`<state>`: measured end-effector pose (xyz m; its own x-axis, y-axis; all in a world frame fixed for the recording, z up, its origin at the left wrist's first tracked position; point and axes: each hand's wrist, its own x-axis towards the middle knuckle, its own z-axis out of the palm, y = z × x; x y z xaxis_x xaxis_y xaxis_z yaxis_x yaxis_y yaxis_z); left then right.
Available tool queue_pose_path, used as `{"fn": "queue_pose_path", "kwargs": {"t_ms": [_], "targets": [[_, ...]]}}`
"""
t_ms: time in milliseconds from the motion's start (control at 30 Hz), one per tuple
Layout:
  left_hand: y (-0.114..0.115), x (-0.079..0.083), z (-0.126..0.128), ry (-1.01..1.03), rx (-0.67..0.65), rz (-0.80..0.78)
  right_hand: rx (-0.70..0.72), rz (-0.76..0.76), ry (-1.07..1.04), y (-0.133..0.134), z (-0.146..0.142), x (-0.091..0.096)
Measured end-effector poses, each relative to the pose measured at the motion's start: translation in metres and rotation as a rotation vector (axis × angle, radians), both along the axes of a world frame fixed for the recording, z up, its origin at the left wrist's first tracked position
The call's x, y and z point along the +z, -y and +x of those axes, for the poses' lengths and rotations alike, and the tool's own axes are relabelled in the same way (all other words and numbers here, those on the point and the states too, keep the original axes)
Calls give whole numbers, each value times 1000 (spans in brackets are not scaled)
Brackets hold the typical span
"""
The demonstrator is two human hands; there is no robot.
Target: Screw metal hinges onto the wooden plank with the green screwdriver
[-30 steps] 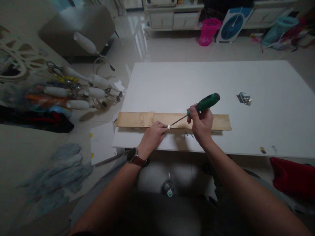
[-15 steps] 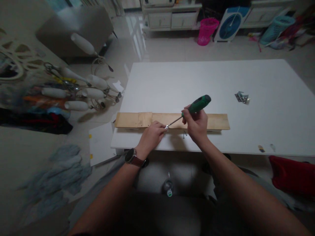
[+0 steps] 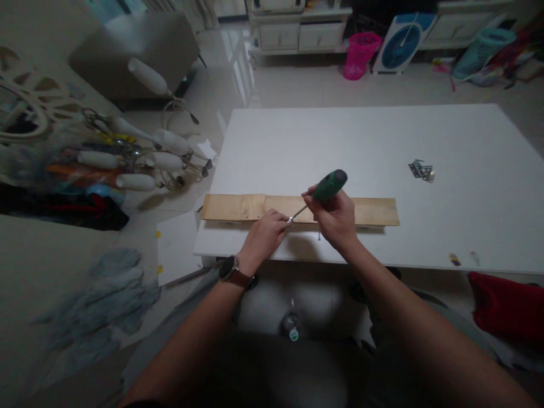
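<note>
A green-handled screwdriver (image 3: 330,186) is gripped in my right hand (image 3: 337,218), its shaft slanting down to the left. The tip meets a small shiny metal bracket (image 3: 290,221) at the near edge of a long wooden board (image 3: 378,211). My left hand (image 3: 267,233) is closed, its fingertips pinching the bracket against that edge. Whether a screw sits under the tip is too small to make out. Close to my right hand lies a loose screw (image 3: 319,236), partly hidden by it.
The board lies along the near side of a white table (image 3: 314,147). Several metal brackets (image 3: 421,170) are piled at the right. Two small items, one a yellow-and-dark piece (image 3: 454,259), lie near the front edge. A plastic bottle (image 3: 291,324) stands below on the floor.
The screwdriver's handle has moved left and tilted more upright, with my right hand shifting slightly left. My left hand keeps its place at the bracket. The whole view has shifted a little.
</note>
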<state>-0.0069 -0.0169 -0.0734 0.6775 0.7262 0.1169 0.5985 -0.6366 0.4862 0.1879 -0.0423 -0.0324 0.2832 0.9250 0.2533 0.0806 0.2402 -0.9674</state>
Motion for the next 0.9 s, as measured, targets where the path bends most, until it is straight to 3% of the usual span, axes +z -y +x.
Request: {"fn": "queue_pose_path", "kwargs": {"t_ms": [333, 533, 900], "targets": [[0, -5, -1, 12, 1, 27, 244, -74, 95, 0, -2, 23], [0, -6, 0, 3, 27, 15, 151, -27, 333, 0, -4, 32], [2, 2, 3, -41, 29, 13, 128, -44, 272, -6, -8, 33]]}}
